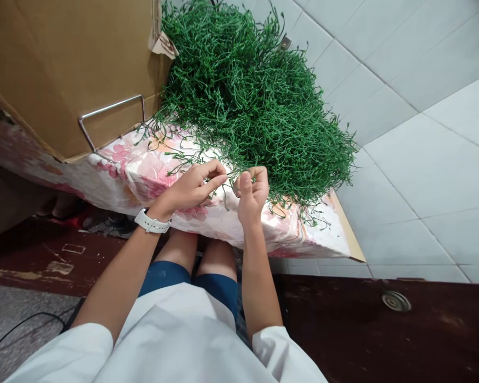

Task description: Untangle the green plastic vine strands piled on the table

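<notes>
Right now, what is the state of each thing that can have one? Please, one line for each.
Left hand: fingers pinched, contents unclear
Right hand: fingers curled, contents unclear
Strands: heaped, some scattered loose
Cloth: spread, hanging in front
Box: standing, torn at one edge
Wire: bent, beside box
Watch: strapped on

Backed by pale tiled wall (431,175) with thin grey joints. Furnished with table (348,229) under flowered cloth (323,243). Laid with speckled grey floor (16,303) at lower left, beside scuffed dark red-brown surface (27,258). Lit evenly, with faint sheen on wall.
</notes>
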Available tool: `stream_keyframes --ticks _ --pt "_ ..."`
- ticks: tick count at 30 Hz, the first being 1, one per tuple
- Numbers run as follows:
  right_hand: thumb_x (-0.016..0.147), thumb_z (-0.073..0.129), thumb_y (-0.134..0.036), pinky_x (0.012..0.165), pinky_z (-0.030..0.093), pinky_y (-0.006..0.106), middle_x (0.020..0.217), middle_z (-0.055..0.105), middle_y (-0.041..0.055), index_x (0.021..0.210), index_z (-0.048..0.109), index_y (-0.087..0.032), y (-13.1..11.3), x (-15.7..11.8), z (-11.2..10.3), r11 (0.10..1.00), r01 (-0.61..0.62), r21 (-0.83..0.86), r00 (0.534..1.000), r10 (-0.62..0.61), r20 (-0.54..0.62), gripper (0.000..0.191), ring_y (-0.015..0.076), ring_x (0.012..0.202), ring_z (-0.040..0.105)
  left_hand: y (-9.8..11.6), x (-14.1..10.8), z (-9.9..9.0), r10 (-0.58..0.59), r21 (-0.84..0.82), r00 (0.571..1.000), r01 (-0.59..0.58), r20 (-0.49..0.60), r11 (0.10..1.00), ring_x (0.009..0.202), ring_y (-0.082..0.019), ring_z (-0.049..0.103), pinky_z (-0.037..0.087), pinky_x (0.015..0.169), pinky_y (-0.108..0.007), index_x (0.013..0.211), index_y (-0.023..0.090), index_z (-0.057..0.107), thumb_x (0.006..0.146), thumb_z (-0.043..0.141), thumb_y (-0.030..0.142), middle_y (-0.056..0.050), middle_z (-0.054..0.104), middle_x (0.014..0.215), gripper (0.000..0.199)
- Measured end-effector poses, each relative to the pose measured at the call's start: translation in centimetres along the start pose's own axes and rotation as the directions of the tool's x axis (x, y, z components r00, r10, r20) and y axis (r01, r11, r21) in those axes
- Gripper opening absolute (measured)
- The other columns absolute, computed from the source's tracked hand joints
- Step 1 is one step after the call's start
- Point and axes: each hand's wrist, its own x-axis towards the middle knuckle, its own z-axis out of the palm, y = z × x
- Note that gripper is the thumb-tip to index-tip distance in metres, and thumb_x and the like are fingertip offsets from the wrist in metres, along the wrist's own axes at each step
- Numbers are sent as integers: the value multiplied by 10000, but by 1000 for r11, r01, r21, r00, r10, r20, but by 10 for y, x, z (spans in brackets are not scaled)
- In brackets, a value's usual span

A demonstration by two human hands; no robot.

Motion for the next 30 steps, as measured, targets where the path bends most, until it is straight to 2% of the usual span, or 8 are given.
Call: stream_keyframes --ticks 5,13,17,19,22,24,27,30 --pt "700 852 -701 445 226 175 532 165 -166 810 211 -277 3 -7 9 992 8 124 997 1 -71 776 46 428 174 -1 -1 1 21 -15 999 -22 -24 1000 672 -123 460 382 648 -266 836 195 553 955 585 340 21 523 741 191" --pt "786 837 -628 432 273 178 543 141 -133 722 200 -240 -6 -16 20 965 85 248 975 -29 -222 749 41 428 181 2 0 9 44 1 999 -44 -16 999 629 -122 434 346 630 -281 813 198 525 968 527 318 39 473 677 196" --pt "824 804 -626 432 261 200 569 124 -117 696 197 -233 -12 -29 24 978 174 111 943 -133 -305 735 40 422 184 -1 -1 10 48 -22 999 -48 -5 999 576 -120 401 334 618 -290 819 206 513 972 534 329 60 425 614 198" --pt "879 764 -596 429 250 210 582 97 -109 699 187 -235 -22 -39 25 972 233 20 925 -216 -313 704 45 414 164 -5 1 8 32 28 995 -30 -90 999 558 -120 380 303 601 -296 820 214 495 977 524 320 61 410 605 191" --pt "922 748 -516 436 238 224 602 54 -102 717 195 -240 -40 -47 17 911 381 -159 836 -413 -361 651 52 414 112 -12 6 3 8 37 968 1 -252 999 561 -122 362 274 586 -299 840 226 461 986 494 294 55 396 637 165" --pt "902 759 -551 451 261 241 596 125 -106 729 276 -251 -46 -42 3 867 400 -299 788 -491 -371 594 59 418 158 -14 9 2 12 0 976 -13 -216 1000 572 -122 355 286 593 -299 853 228 456 991 491 303 55 389 650 161" --pt "963 590 -670 511 350 276 667 378 -58 845 512 -252 -40 -23 -33 834 245 -494 890 -396 -226 442 97 505 370 -14 11 4 14 0 990 -15 -144 1000 563 -120 338 285 598 -300 859 231 451 1004 479 322 63 377 633 174" --pt "1008 469 -641 723 508 367 1040 610 107 1033 656 -198 -29 -4 -73 649 94 -755 984 -174 -26 482 173 805 586 -13 8 4 -10 17 990 12 -141 1000 532 -118 319 262 584 -301 870 236 443 1005 469 324 77 344 600 164"
